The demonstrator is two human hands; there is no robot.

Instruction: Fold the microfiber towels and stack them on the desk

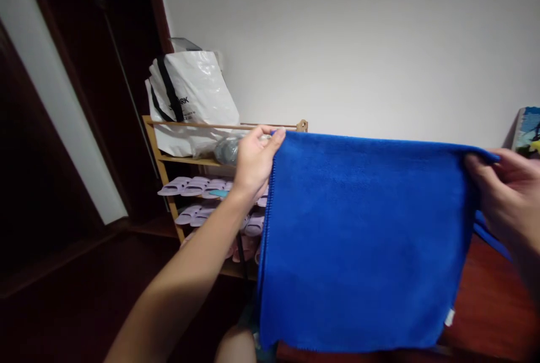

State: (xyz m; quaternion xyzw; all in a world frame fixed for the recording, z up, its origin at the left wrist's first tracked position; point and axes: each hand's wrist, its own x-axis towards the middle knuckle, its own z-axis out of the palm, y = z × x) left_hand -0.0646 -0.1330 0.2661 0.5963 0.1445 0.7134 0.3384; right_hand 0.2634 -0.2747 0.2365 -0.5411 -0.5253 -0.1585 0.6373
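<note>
Your left hand's fingers (276,139) and your right hand's fingers (485,174) pinch the soft blue fabric cloth (363,239), hanging from eleven to two o'clock. It looks light and limp, likely to sag between grips; the top corners seem the best hold.

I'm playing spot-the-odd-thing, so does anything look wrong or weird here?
One small thing: a teal piece lies among the purple slippers in their top row, and its colour doesn't match. I can't tell what it is. The blue cloth shows no rip or spill.
</note>
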